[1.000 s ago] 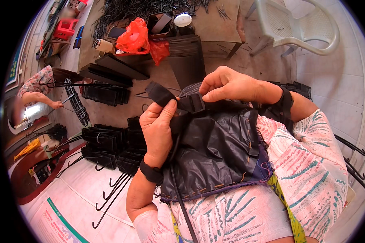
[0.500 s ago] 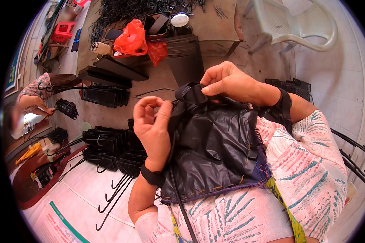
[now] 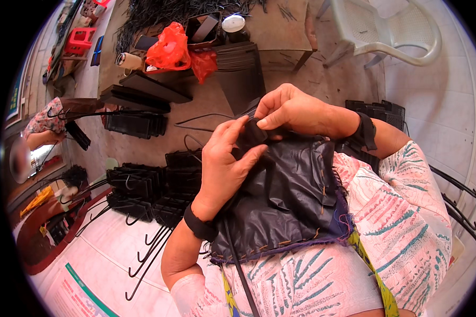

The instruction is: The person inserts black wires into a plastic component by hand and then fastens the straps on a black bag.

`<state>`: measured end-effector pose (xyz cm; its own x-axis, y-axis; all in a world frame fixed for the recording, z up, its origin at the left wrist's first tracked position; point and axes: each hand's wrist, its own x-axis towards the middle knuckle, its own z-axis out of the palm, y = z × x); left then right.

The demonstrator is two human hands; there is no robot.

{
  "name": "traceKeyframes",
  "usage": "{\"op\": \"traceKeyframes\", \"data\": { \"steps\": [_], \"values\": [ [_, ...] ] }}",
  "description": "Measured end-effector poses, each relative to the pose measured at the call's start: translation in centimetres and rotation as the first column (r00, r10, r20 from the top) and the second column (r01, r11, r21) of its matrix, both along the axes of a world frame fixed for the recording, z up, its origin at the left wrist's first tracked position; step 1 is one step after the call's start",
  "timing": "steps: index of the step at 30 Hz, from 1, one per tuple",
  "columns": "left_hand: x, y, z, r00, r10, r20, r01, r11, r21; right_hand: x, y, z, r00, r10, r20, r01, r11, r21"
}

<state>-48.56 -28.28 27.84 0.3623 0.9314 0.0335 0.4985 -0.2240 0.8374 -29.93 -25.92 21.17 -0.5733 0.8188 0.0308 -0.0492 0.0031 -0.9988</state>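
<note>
Between my hands is a small black piece (image 3: 252, 135) with a flat, curved band, its lower part lost against the dark cloth. My right hand (image 3: 301, 114) pinches its upper edge between thumb and fingers. From the left, my left hand (image 3: 223, 161) grips the same piece, fingertips on its far side and thumb on the near side. Beneath both hands a shiny black apron (image 3: 280, 195) with orange stitches covers my lap. A long thin black rod (image 3: 239, 269) runs down over the apron's left part.
Black racks with hooked rods (image 3: 135, 182) stand left of me. Ahead are stacked dark panels (image 3: 239, 68), a red plastic bag (image 3: 169, 47) and a lidded jar (image 3: 235, 27). A white plastic chair (image 3: 386, 34) stands far right. At far left another person (image 3: 42, 124) handles a black rack.
My left hand has moved right and closed on the black piece, whose loop now shows less. My right hand stays nearly in place. The other person's rack has turned.
</note>
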Motion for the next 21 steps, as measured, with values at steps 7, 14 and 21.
{"op": "traceKeyframes", "data": {
  "steps": [7, 14, 21],
  "values": [
    [0.2, 0.4, -0.7, 0.995, -0.095, 0.0, 0.095, 0.994, -0.06, 0.9, -0.5, 2.5, 0.993, -0.079, 0.088, 0.107, 0.917, -0.385],
    [0.5, 0.7, -0.8, 0.989, -0.15, 0.0, 0.15, 0.988, -0.036, 6.3, -1.0, 3.2, 0.97, 0.171, 0.175, -0.052, 0.842, -0.537],
    [0.6, 1.1, -0.6, 0.971, -0.237, -0.028, 0.236, 0.971, -0.02, 11.2, -6.5, -2.8, 0.988, 0.062, 0.141, 0.015, 0.871, -0.492]
  ]
}}
